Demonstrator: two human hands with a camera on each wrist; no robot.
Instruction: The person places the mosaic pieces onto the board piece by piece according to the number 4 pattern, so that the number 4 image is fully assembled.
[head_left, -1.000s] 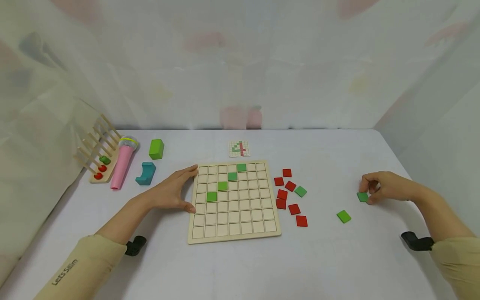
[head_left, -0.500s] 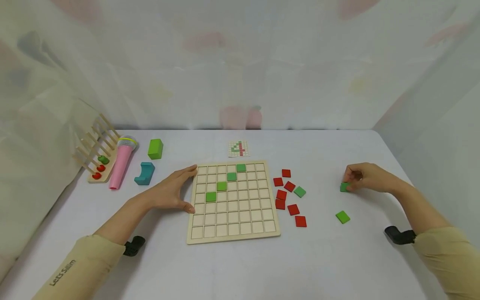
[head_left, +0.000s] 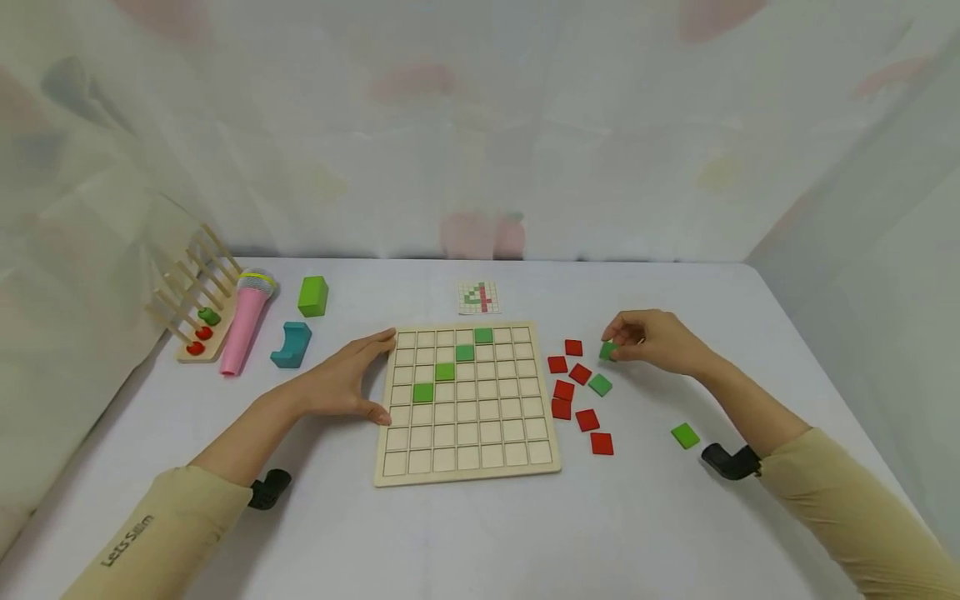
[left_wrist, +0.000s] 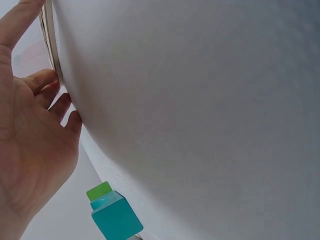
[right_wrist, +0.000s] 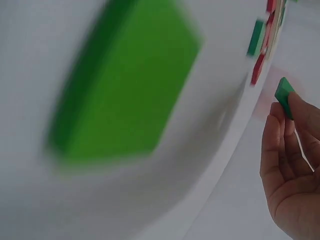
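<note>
A pale wooden grid board lies mid-table, with several green tiles set in its squares on a diagonal. My left hand rests against the board's left edge, thumb and fingers spread along it; the left wrist view shows the fingertips at that edge. Between thumb and fingers of my right hand a small square green tile is pinched. That hand hovers over the table to the right of the board, just beyond a loose green tile and several red tiles.
Another green tile lies near the right forearm. Behind the board is a small pattern card. At the left stand a green block, a teal curved block, a pink toy microphone and a wooden peg rack.
My right hand has carried the green tile leftward from the far right of the table toward the loose tiles. The left hand stays at the board's edge.
</note>
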